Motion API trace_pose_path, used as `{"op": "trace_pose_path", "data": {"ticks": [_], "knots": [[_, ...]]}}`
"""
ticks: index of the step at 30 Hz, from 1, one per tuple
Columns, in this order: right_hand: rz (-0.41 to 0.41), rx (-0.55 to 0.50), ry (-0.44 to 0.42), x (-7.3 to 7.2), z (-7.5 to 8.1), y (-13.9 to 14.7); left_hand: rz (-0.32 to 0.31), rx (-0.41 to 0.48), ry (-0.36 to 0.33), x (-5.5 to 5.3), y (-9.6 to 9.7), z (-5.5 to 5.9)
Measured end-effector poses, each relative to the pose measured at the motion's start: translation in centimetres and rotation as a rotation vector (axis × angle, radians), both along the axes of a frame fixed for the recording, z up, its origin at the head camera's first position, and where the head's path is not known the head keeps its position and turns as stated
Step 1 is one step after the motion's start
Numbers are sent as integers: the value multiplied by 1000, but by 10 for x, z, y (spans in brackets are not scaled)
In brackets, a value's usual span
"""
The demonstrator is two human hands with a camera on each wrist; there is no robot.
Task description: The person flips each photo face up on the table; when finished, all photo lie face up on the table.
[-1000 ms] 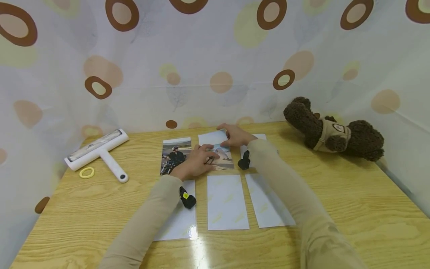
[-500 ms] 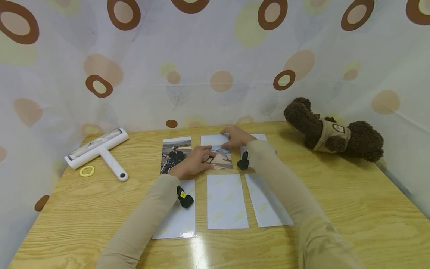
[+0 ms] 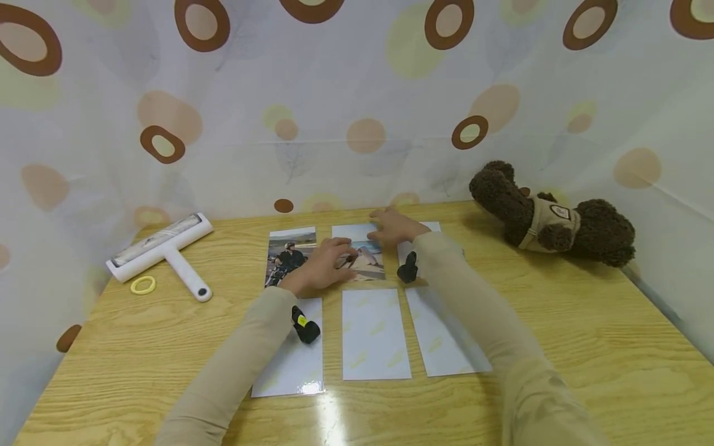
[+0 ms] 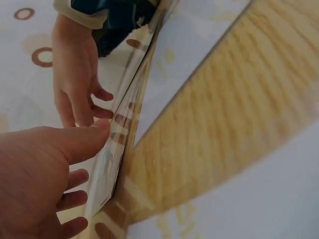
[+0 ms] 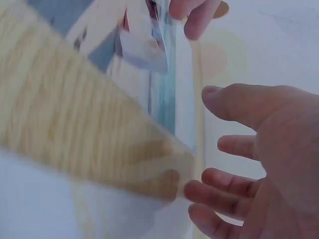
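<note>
In the head view, a beach photo (image 3: 368,263) lies on the table in the middle of the back row. My left hand (image 3: 319,267) reaches over its left side, fingers spread and loosely bent. By its upper right corner is my right hand (image 3: 394,227), with relaxed fingers. The right wrist view shows my right hand (image 5: 284,134) holding nothing, beside the photo (image 5: 134,45). In the left wrist view, thumb and fingers of my left hand (image 4: 35,174) are apart near the photo's edge. A motorcyclist photo (image 3: 287,251) lies to the left, its lower corner hidden by my left hand.
White sheets with faint yellow marks lie in front: a left sheet (image 3: 304,368), a middle sheet (image 3: 376,334) and a right sheet (image 3: 446,334). My right sleeve partly covers another sheet (image 3: 434,226). A squeegee-like white tool (image 3: 162,248), yellow ring (image 3: 143,285) and brown teddy bear (image 3: 552,217) lie around.
The beach photo's top edge has shifted slightly and come straight as the photo settled flat. My right fingers have moved off its top edge, slightly right; the left hand has drawn back a little.
</note>
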State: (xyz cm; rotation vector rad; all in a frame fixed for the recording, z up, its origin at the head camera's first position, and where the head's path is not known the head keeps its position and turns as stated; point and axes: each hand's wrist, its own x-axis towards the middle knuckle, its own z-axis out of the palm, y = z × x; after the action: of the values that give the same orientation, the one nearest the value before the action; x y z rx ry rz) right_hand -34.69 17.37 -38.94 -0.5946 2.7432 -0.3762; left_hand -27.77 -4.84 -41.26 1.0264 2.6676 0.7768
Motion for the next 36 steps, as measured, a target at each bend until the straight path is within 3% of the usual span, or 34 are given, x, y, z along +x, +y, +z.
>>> {"op": "trace_pose_path", "data": {"ticks": [6,8,10,13,15,16,21,31,36], "knots": [[-59,-37,12,-2,-3,32,-12,83,-8,-1,13,1],[-89,-46,8,-5,-6,47,-23,90,-22,-3,22,2],[-87,-56,57,-15,-19,66,-42,92,-11,-5,33,1],[-115,-37,72,-15,-20,83,-52,78,19,-6,51,-1],[-123,-39,58,-8,-16,90,-46,54,40,-5,61,-4],[-142,-28,19,2,-5,87,-42,34,48,-3,66,-5],[-126,-15,3,17,2,103,-30,-87,91,4,87,-4],[-104,-31,0,15,-6,117,18,-220,85,9,106,0],[-151,-64,-27,14,-6,116,43,-238,97,9,110,-4]]}}
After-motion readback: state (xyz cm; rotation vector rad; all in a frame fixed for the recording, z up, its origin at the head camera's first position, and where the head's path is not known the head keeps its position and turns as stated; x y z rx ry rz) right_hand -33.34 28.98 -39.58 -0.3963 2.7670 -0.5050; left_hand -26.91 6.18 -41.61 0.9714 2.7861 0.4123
